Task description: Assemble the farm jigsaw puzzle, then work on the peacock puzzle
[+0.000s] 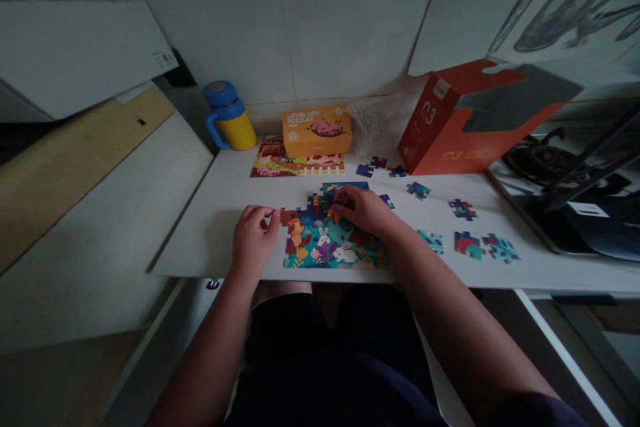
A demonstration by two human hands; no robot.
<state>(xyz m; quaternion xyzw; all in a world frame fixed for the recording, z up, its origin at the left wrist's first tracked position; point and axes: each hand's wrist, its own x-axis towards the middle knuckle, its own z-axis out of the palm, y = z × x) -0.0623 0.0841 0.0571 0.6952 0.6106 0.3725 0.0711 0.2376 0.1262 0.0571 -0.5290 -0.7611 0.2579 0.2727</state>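
Note:
A partly assembled jigsaw puzzle [323,250] with rabbits and a dog-like animal lies flat near the table's front edge. At its upper left, my left hand [254,235] is closed, thumb and forefinger pinched at the edge of a reddish-brown puzzle piece [289,217]. My right hand [364,210] reaches over the upper middle of the puzzle, fingers curled down on a puzzle piece with orange on it [334,213]. The hand covers part of the picture there. Dark blue joined pieces [345,188] show just beyond its fingers.
Loose puzzle pieces [465,209] lie to the right and behind. At the back stand a blue-yellow mug-like bottle [233,121], a yellow puzzle box [317,133] on a farm picture [270,163], bubble wrap [383,120] and an orange box [450,127]. A stove [565,213] is at right.

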